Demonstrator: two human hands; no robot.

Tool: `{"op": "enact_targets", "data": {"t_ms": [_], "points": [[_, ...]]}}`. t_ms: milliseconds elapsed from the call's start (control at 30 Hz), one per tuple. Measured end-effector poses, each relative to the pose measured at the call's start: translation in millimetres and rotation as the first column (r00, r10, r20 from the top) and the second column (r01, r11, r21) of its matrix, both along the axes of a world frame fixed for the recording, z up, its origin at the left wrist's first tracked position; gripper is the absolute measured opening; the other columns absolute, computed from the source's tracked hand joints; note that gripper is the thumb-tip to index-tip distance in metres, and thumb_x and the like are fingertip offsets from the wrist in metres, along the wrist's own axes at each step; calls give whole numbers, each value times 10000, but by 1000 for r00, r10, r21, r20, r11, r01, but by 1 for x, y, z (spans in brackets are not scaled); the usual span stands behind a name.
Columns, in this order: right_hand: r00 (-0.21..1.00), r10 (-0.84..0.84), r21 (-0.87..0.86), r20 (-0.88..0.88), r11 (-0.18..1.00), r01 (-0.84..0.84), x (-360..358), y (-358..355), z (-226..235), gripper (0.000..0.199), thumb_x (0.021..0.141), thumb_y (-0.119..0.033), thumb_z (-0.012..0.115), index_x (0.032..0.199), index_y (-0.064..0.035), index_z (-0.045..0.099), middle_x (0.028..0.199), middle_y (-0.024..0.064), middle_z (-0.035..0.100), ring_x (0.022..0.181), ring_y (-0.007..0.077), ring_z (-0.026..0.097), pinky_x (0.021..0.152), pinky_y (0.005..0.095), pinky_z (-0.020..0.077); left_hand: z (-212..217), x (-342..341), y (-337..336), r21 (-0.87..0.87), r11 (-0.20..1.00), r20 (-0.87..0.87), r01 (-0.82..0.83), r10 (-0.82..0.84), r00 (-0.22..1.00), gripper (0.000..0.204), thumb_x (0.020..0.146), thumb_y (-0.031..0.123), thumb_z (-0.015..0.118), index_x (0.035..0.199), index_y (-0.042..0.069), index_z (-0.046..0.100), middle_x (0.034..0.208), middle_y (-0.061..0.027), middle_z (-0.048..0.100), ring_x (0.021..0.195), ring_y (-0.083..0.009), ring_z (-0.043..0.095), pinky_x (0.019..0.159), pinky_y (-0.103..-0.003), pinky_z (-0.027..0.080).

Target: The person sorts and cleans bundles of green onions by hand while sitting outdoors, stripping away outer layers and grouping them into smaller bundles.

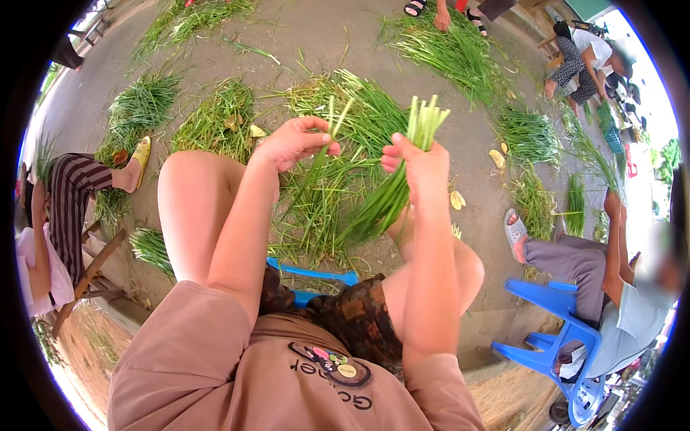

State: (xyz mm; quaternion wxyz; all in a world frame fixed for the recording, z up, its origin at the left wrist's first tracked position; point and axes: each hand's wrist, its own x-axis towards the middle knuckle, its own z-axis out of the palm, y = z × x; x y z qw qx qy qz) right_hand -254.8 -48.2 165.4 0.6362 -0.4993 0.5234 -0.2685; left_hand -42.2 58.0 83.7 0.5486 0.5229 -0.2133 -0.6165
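My right hand (425, 167) is closed round a thick bunch of garlic chives (381, 205), pale cut ends up and green leaves hanging down toward the left. To its left, my left hand (296, 145) pinches a few chive stalks (341, 118) between thumb and fingertips, apart from the bunch. Below and beyond both hands, a loose pile of chives (366, 108) lies on the ground, with a heap of thin, partly yellowed trimmings (320, 205) nearer my knees.
More chive heaps (215, 118) lie left and chive bundles (528, 136) right on the concrete ground (287, 36). A person on a blue plastic chair (553, 323) holds chives at the right. Other people sit at far left and far right; another person's hand (442, 19) reaches a pile ahead.
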Motion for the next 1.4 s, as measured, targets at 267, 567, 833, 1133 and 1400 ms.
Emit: {"op": "enact_targets", "data": {"t_ms": [267, 567, 833, 1133, 1400], "points": [[989, 150, -101, -1, 984, -149, 14, 27, -40, 177, 854, -65, 659, 976, 59, 623, 788, 108, 662, 576, 168, 626, 487, 275, 478, 13, -55, -2, -47, 995, 112, 83, -77, 991, 183, 838, -11, 635, 1012, 7, 582, 940, -123, 688, 848, -177, 678, 799, -260, 523], [984, 156, 17, 84, 987, -158, 17, 35, -40, 155, 770, -81, 752, 850, 29, 680, 680, 78, 649, 467, 111, 549, 384, 249, 420, 24, -71, 6, -24, 991, 221, 130, -121, 968, 219, 814, -8, 650, 1016, -11, 564, 925, -96, 661, 835, -138, 645, 750, -253, 507], [993, -60, -190, -103, 981, 40, 13, 32, -42, 233, 774, -55, 751, 966, 54, 676, 866, 104, 681, 737, 179, 620, 672, 325, 489, 27, -86, 4, -91, 969, 740, 229, -88, 667, 428, 693, 144, 734, 1057, -3, 566, 993, -174, 663, 905, -316, 646, 778, -395, 512], [995, -101, -31, -27, 995, 100, -13, -1, -119, 188, 876, -126, 648, 912, 56, 617, 817, 167, 656, 684, 258, 646, 624, 374, 544, 48, -157, -11, 439, 893, 796, 103, -439, 417, 423, 940, 258, 407, 1237, -34, 482, 1046, -213, 663, 979, -320, 653, 911, -580, 414], [989, -144, 56, -19, 988, 145, -58, -1, -104, 196, 890, -153, 629, 908, 41, 616, 814, 152, 653, 703, 249, 641, 632, 371, 536, 36, -194, -46, 665, 745, 710, -53, -609, 354, 499, 953, 357, 389, 1305, 28, 518, 1126, -190, 653, 1059, -308, 632, 941, -577, 398]]}}
